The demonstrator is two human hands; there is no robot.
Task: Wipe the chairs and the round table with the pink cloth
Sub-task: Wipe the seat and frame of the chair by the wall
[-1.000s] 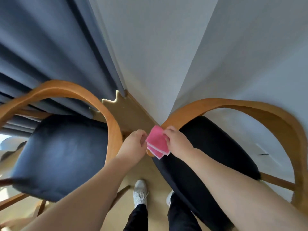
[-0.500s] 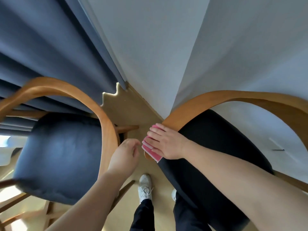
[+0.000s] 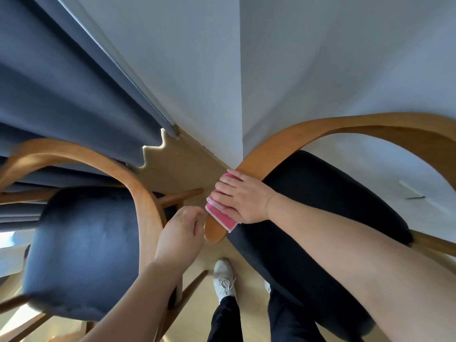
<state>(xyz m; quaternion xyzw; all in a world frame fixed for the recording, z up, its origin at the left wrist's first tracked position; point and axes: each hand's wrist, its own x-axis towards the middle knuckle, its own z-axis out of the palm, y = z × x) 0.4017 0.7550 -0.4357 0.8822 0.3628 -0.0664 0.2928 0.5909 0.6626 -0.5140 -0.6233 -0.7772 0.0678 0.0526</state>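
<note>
White walls at twelve o'clock. Flat right hand presses folded pink cloth on wooden chair arm; left hand hangs loose, empty.

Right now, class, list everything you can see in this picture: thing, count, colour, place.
left chair: 1, wood frame, dark blue seat, by the curtain
right chair: 1, wood frame, black seat, by the wall
cloth: 1, pink, folded, on the right chair's wooden arm
curtain: 1, dark blue, upper left
wall: pale grey, corner at top centre
floor: light wood, between the chairs
shoe: 1 in full view, white, bottom centre
trousers: black, bottom centre
left hand: loosely curled, holds nothing, between the chairs
right hand: flat, presses on the cloth
</note>
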